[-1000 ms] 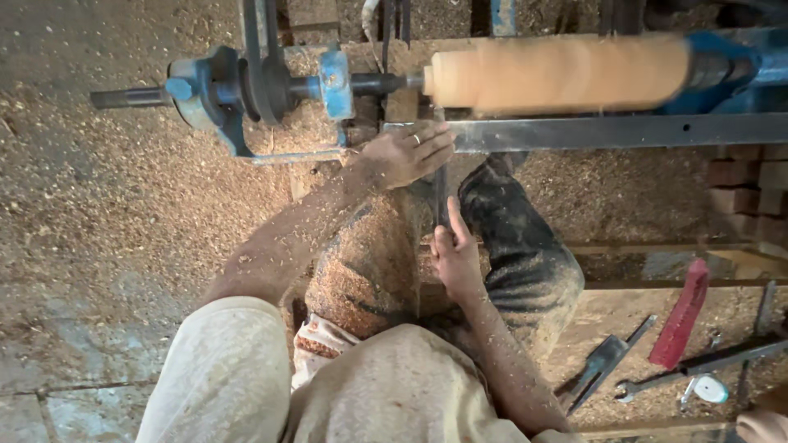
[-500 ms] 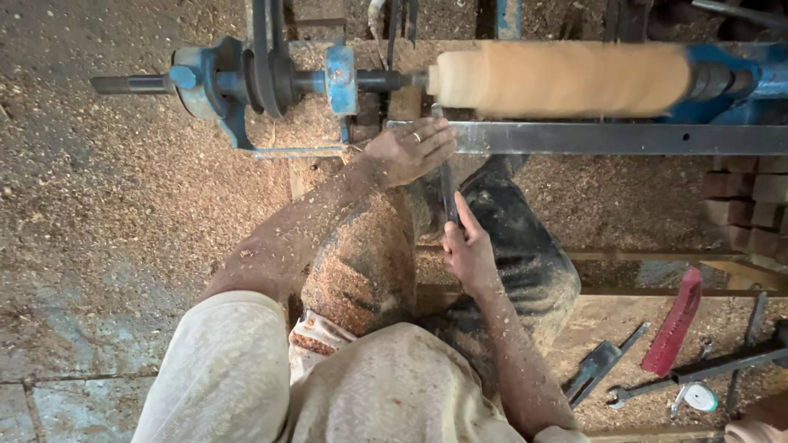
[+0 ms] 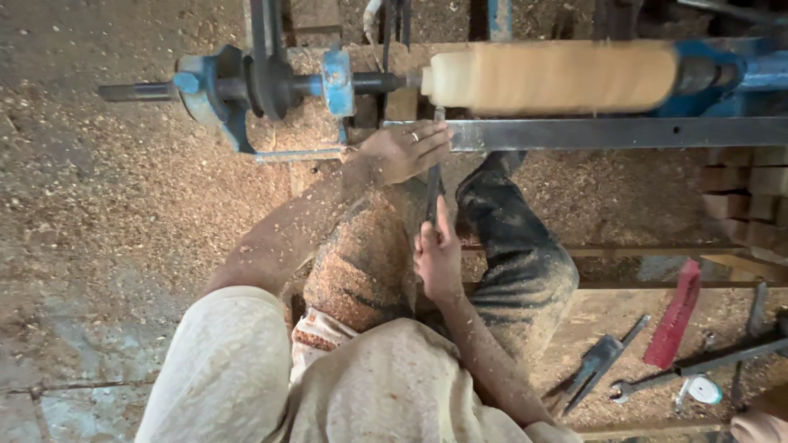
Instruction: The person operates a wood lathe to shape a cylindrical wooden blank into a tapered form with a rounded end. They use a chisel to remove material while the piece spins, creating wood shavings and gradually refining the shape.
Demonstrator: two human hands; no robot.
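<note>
I'm looking down into a woodturning workshop, rough and well used. A blue-painted lathe [image 3: 271,82] with a belt pulley and steel shaft runs across the top, and a pale wooden cylinder [image 3: 558,75] sits mounted on it, blurred. A long steel tool rest [image 3: 616,131] lies just below the cylinder. Sawdust and shavings [image 3: 107,197] cover the floor thickly, and they coat my trousers and forearms too. At lower right, hand tools lie on the ground: a red flat tool [image 3: 675,316], dark metal chisels [image 3: 595,361] and a spanner [image 3: 657,379]. Stacked bricks [image 3: 747,197] stand at the right edge.
</note>
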